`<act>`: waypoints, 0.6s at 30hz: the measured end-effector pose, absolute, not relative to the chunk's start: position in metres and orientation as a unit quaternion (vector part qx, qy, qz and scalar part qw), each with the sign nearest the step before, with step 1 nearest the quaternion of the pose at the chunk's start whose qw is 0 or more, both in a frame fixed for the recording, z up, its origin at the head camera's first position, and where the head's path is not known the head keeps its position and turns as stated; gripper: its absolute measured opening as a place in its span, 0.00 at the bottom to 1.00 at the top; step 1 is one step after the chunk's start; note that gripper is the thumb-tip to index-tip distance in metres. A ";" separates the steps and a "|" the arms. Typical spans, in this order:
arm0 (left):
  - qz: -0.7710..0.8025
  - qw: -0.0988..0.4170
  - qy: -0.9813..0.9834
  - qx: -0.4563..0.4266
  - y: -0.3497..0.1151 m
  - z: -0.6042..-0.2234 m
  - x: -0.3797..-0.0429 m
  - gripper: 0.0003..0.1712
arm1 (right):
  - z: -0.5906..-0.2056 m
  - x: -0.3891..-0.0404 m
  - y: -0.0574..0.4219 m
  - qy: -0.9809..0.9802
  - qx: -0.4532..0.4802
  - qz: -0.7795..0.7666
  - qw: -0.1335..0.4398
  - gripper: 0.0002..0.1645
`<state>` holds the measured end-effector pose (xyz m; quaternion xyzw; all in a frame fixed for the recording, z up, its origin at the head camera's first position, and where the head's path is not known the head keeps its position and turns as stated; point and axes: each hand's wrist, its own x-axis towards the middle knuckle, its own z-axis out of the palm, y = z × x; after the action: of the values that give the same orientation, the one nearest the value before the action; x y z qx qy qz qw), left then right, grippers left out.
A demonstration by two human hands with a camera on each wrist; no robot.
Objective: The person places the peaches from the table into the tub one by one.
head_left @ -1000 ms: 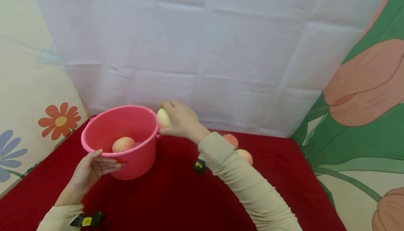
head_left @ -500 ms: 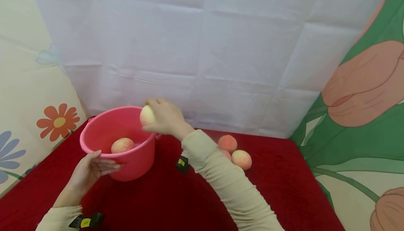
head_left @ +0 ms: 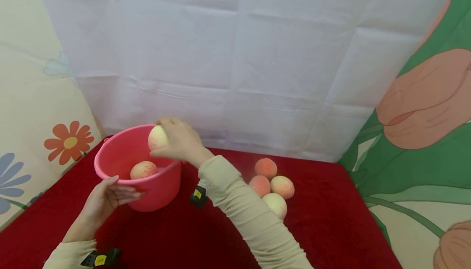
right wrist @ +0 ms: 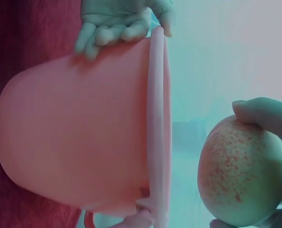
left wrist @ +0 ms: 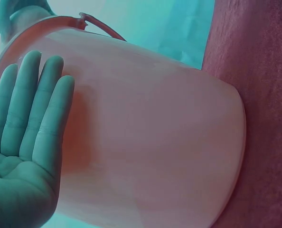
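A pink bucket (head_left: 160,191) stands on the red cloth, with one speckled peach (head_left: 143,170) visible inside. My left hand (head_left: 103,203) holds the near left side of its rim, thumb over the edge and fingers straight along the outer wall. My right hand (head_left: 181,141) grips a pale yellow peach (head_left: 157,138) above the far right part of the bucket's mouth. Close up in the right wrist view, that peach (right wrist: 240,175) shows red specks and sits between thumb and fingers, apart from the rim. The left wrist view shows the left palm and the bucket wall (left wrist: 155,128).
Several more peaches lie clustered to the right, among them a reddish one (head_left: 265,168) and a pale one (head_left: 276,205) partly behind the right sleeve (head_left: 250,211). A white sheet (head_left: 235,56) hangs behind the red cloth (head_left: 324,211). The bucket's handle (left wrist: 103,26) hangs down.
My right hand has carried its peach leftward from beside the bucket's right rim to over the mouth. More of the peach cluster shows as the sleeve moves away. The left hand stays put.
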<state>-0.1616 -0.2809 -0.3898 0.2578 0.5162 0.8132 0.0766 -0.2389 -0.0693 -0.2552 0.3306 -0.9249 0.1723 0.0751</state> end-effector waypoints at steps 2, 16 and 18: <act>0.811 0.078 0.518 0.262 -0.281 -0.390 -0.162 0.37 | -0.257 -0.238 -0.072 -0.924 0.333 0.170 0.080 0.41; 0.809 0.074 0.522 0.259 -0.282 -0.390 -0.161 0.36 | -0.273 -0.238 -0.085 -0.917 0.342 0.189 0.079 0.41; 0.809 0.073 0.526 0.253 -0.281 -0.389 -0.160 0.35 | -0.274 -0.238 -0.086 -0.916 0.343 0.190 0.080 0.41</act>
<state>-0.1604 -0.2814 -0.3893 0.2533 0.5259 0.8087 0.0728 -0.2384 -0.0856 -0.2735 0.3430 -0.9165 0.1899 0.0795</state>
